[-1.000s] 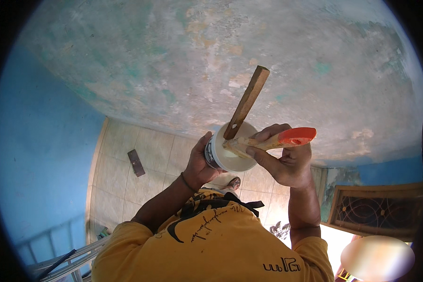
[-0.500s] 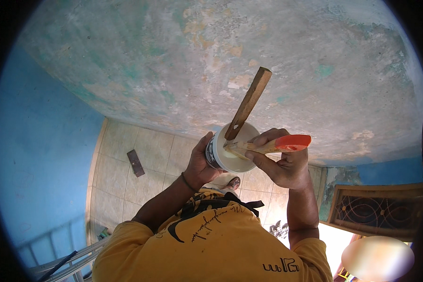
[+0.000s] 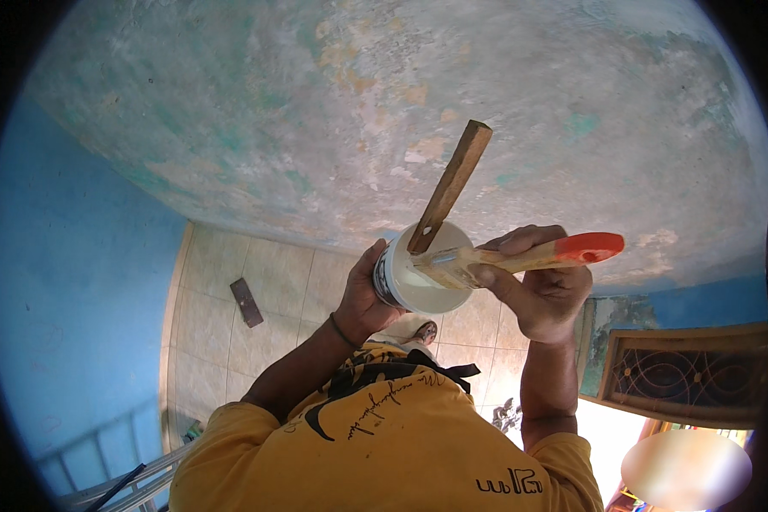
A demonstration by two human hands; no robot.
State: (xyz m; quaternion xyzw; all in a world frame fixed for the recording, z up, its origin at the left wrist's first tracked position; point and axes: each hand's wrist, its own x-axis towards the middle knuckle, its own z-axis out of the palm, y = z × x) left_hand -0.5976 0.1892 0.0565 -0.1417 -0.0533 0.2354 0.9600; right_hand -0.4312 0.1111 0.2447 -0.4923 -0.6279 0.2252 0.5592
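Note:
My left hand (image 3: 369,294) grips a white plastic bucket (image 3: 439,303) from its left side, the fingers wrapped round the wall. A wooden stick (image 3: 452,183) stands in the bucket, leaning on the far rim and sticking out toward the wall. Pinched in my right hand (image 3: 546,294) is a paintbrush (image 3: 538,254) with a wooden handle and a red end. Its bristle end lies over the bucket's mouth, near the stick's lower part. Pale paint shows inside the bucket, though the brush covers some of it.
A patchy grey wall (image 3: 256,128) with green and tan stains rises ahead. To the left is a blue wall (image 3: 77,256). A dark flat block (image 3: 246,302) lies on the tiled floor (image 3: 200,328). Ladder rails (image 3: 141,478) show at lower left, a framed grille (image 3: 691,375) at right.
My right hand has drawn the paintbrush to the right and partly out of the bucket, showing more of its bristle end. My left hand and the bucket stay nearly in place.

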